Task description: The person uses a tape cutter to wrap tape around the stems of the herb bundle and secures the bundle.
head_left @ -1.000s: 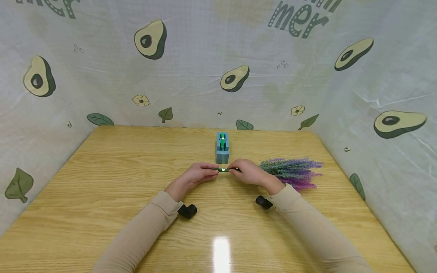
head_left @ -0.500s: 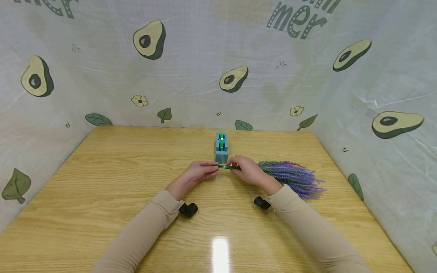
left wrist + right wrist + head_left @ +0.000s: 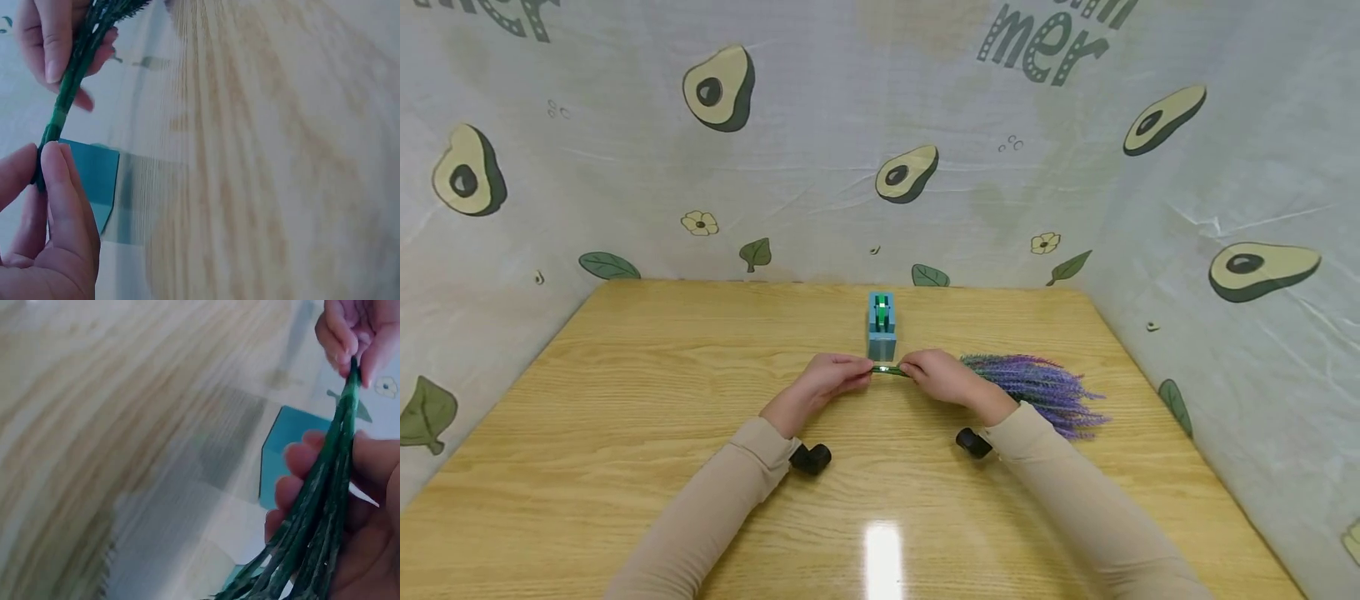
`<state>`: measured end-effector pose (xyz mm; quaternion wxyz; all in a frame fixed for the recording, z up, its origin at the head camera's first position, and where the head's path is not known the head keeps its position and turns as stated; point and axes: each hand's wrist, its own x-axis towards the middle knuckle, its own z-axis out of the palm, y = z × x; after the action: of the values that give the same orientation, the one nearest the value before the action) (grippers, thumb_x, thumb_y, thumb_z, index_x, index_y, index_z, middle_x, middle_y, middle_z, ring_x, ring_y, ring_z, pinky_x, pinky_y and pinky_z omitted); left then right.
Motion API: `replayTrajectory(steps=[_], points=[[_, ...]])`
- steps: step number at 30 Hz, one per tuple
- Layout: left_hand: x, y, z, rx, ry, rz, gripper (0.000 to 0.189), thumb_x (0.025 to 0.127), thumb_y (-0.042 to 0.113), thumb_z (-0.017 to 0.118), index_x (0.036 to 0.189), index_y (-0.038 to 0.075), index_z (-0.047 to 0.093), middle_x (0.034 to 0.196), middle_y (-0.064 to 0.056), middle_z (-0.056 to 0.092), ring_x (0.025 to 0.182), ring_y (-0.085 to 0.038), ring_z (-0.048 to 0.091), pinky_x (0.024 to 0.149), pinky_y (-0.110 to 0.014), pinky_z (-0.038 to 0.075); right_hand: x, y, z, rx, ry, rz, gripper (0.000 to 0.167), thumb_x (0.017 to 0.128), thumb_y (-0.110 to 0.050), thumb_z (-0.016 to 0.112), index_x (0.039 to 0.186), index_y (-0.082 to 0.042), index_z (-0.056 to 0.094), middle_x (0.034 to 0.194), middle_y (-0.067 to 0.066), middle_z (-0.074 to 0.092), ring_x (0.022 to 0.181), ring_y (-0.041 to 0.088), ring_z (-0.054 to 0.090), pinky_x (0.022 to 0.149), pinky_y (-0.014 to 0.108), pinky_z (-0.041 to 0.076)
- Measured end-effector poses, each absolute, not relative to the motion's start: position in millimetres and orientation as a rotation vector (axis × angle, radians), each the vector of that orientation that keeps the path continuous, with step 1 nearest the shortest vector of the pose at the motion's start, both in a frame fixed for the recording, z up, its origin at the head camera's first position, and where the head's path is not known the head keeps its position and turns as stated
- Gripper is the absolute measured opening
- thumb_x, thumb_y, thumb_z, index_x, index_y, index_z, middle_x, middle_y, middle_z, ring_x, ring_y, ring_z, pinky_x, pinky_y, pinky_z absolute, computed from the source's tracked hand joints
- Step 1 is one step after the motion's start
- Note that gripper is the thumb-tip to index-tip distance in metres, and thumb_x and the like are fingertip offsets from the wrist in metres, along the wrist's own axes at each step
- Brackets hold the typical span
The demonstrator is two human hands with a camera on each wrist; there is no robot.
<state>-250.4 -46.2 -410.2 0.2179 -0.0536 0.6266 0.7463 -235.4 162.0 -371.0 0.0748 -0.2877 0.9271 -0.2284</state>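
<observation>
A bunch of lavender sprigs (image 3: 1041,392) lies sideways across the middle, purple heads to the right and green stems (image 3: 887,370) to the left. My left hand (image 3: 827,380) pinches the stem ends between thumb and fingers. Further up the stems, my right hand (image 3: 946,380) holds the bunch, its fingers round the stems in the right wrist view. Between the hands, a shiny lighter green band (image 3: 58,117), which looks like tape, wraps the stems. Just behind them stands a blue tape dispenser (image 3: 882,346) with a green roll in it.
The wooden table (image 3: 700,350) extends on both sides of the hands and in front. Patterned cloth (image 3: 820,167) hangs at the back and at both sides. Black camera mounts (image 3: 811,459) sit under the wrists.
The bunch has turned about its length: the magenta heads faced front a second ago, and purple ones do now. My right fingers have closed in on the stems. Both hands stay near the dispenser.
</observation>
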Motion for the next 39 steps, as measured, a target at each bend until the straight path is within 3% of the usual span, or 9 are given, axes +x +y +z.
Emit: replayTrajectory(steps=[3, 7, 21, 24, 29, 34, 39], points=[[-251, -47, -409, -0.144, 1.732, 2.073, 0.028, 0.088, -0.002, 0.061, 0.115, -0.012, 0.060, 0.099, -0.015, 0.066, 0.090, -0.020, 0.065, 0.080, -0.027, 0.053, -236, 163, -368, -0.858, 2.792, -0.619, 0.024, 0.099, -0.013, 0.047, 0.106, -0.001, 0.066, 0.090, 0.010, 0.065, 0.075, 0.019, 0.057, 0.069, 0.035, 0.048], [-251, -47, -408, -0.138, 1.741, 2.069, 0.028, 0.088, -0.003, 0.061, 0.115, -0.011, 0.060, 0.103, -0.016, 0.066, 0.097, -0.024, 0.063, 0.083, -0.029, 0.052, -235, 164, -365, -0.913, 2.838, -0.531, 0.022, 0.097, -0.012, 0.050, 0.111, -0.002, 0.065, 0.102, 0.009, 0.065, 0.091, 0.021, 0.061, 0.080, 0.035, 0.051], [-251, -45, -404, -0.064, 1.850, 1.958, 0.032, 0.090, 0.001, 0.060, 0.121, -0.006, 0.059, 0.130, -0.018, 0.051, 0.103, -0.018, 0.058, 0.093, -0.032, 0.046, -239, 163, -354, -0.968, 2.821, -0.464, 0.021, 0.091, -0.004, 0.059, 0.111, -0.004, 0.065, 0.102, 0.008, 0.061, 0.093, 0.022, 0.059, 0.080, 0.036, 0.050], [-254, -44, -404, -0.062, 1.851, 1.959, 0.031, 0.089, 0.000, 0.060, 0.120, -0.005, 0.060, 0.127, -0.017, 0.053, 0.101, -0.018, 0.058, 0.092, -0.032, 0.047, -242, 164, -352, -0.969, 2.820, -0.504, 0.020, 0.089, -0.002, 0.061, 0.108, -0.004, 0.067, 0.097, 0.007, 0.061, 0.087, 0.020, 0.058, 0.076, 0.034, 0.050], [-257, -43, -404, -0.046, 1.862, 1.966, 0.030, 0.087, -0.001, 0.062, 0.117, -0.004, 0.062, 0.108, -0.012, 0.061, 0.092, -0.017, 0.059, 0.087, -0.031, 0.049, -248, 167, -353, -1.016, 2.803, -0.604, 0.018, 0.087, -0.001, 0.064, 0.104, -0.003, 0.068, 0.087, 0.004, 0.060, 0.076, 0.016, 0.053, 0.067, 0.031, 0.047], [-258, -45, -405, 0.118, 2.023, 1.856, 0.029, 0.086, 0.005, 0.067, 0.115, 0.001, 0.065, 0.094, -0.009, 0.062, 0.083, -0.018, 0.059, 0.080, -0.031, 0.053, -253, 171, -354, -1.052, 2.770, -0.701, 0.017, 0.084, 0.000, 0.067, 0.100, -0.005, 0.069, 0.082, 0.002, 0.057, 0.071, 0.014, 0.050, 0.063, 0.029, 0.045], [-260, -49, -405, 0.220, 2.185, 1.757, 0.022, 0.086, 0.014, 0.069, 0.108, 0.008, 0.070, 0.093, -0.008, 0.065, 0.085, -0.024, 0.060, 0.073, -0.032, 0.053, -256, 172, -353, -1.062, 2.756, -0.722, 0.017, 0.083, 0.002, 0.067, 0.099, -0.005, 0.068, 0.082, 0.002, 0.057, 0.071, 0.015, 0.049, 0.064, 0.029, 0.046]])
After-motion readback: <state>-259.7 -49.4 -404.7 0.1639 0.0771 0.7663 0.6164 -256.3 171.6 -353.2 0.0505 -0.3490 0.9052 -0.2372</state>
